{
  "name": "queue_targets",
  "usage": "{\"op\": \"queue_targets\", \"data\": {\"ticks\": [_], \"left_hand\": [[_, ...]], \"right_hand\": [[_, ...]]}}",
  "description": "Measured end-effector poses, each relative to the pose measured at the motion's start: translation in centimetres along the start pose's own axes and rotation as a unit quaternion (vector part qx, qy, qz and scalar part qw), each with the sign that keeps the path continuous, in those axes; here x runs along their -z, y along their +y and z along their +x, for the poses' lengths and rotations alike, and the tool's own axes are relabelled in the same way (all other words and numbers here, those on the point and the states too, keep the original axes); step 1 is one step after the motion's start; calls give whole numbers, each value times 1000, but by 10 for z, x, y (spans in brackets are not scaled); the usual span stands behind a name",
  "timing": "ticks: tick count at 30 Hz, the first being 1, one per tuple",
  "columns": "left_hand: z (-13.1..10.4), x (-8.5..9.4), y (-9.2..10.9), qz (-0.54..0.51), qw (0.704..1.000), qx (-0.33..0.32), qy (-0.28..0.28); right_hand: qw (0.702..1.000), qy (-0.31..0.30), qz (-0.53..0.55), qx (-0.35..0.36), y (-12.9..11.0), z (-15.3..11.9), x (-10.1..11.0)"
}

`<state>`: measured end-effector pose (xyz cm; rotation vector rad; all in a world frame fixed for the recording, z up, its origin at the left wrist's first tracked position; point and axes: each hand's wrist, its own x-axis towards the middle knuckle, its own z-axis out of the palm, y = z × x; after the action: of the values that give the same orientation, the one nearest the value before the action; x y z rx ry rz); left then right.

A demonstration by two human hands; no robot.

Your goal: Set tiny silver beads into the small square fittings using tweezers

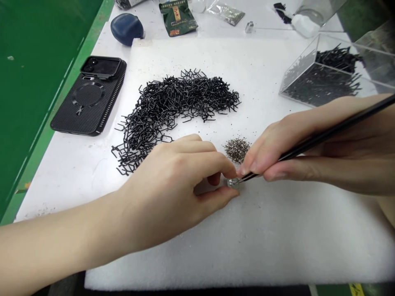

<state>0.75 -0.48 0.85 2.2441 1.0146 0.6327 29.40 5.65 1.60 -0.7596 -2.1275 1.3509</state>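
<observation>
White foam sheet [262, 246], matte and faintly pebbled, underlies everything at the centre. On its far half, a curved heap of black bent pins [185, 94], thin and angular, tangled, bowed around the work spot. Far right, a clear rigid box [300, 78], straight-edged, with more black pieces inside. Far left, a phone [88, 96] in a ribbed dark case, lying camera side up. Left hand [173, 181] comes in from the near left, thumb and index finger pinched on a small clear piece [233, 183], glassy or metallic, too small to tell. Right hand [286, 144] closed on black tweezers [333, 130], slim and smooth. Key relation: the tweezers' long axis slants from far right down toward near left, tips at the right side of the small piece; left fingertips brace it from the left, and both hands are equally close. Just beyond the piece, a low mound of silvery-brown grains [237, 150], glinting, a few strays around it; nearer the fingertips than the black heap is.
</observation>
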Motion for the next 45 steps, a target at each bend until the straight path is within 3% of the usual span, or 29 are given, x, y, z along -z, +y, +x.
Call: {"op": "queue_targets", "data": {"ticks": [45], "left_hand": [[-2,-2,-4,-2,1000,2,3]], "right_hand": [[1000,0,5,18,4,-1,1]]}}
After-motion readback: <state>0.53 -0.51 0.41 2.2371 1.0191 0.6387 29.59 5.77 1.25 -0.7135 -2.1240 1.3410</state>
